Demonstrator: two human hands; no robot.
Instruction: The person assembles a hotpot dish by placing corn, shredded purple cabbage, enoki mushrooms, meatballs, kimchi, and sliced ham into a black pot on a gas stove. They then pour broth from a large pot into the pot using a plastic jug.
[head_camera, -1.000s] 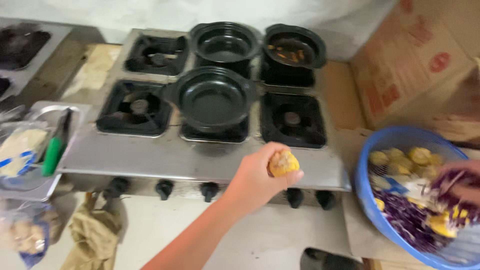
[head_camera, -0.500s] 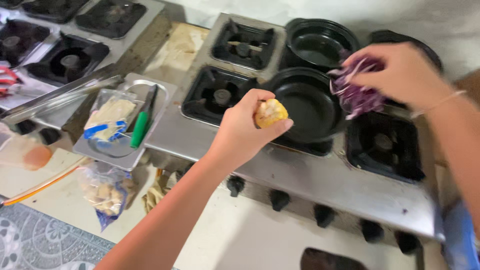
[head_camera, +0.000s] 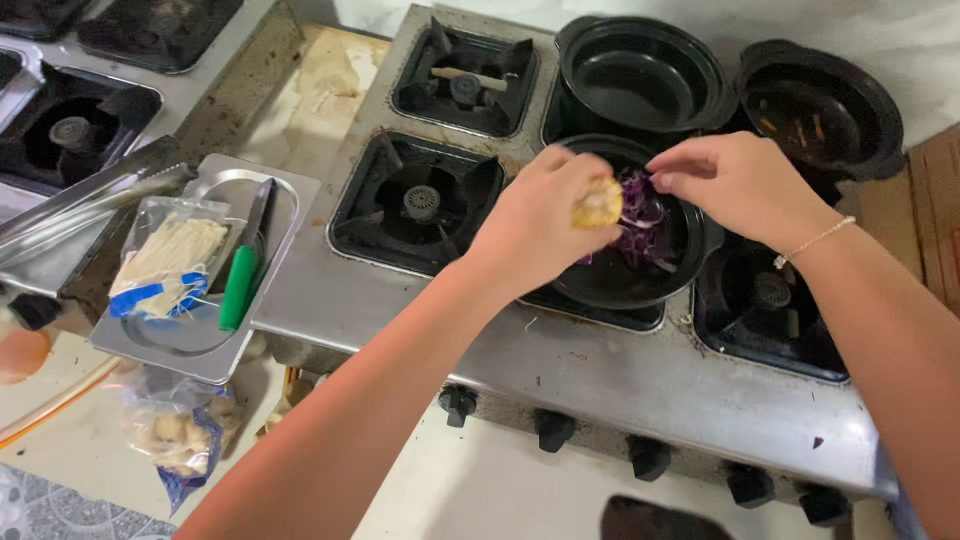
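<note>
We see a steel stove (head_camera: 620, 380) running off the frame's right edge, its near knobs partly cut off. On its middle burner sits a black pot (head_camera: 640, 275), half hidden by our hands. The left hand (head_camera: 545, 225) is clamped on a yellow corn piece (head_camera: 598, 204), held over the pot's left side. The right hand (head_camera: 745, 185) hovers with fingers pinched together above shredded purple cabbage (head_camera: 640, 220) lying in the pot; whether it grips any strands, we cannot tell.
</note>
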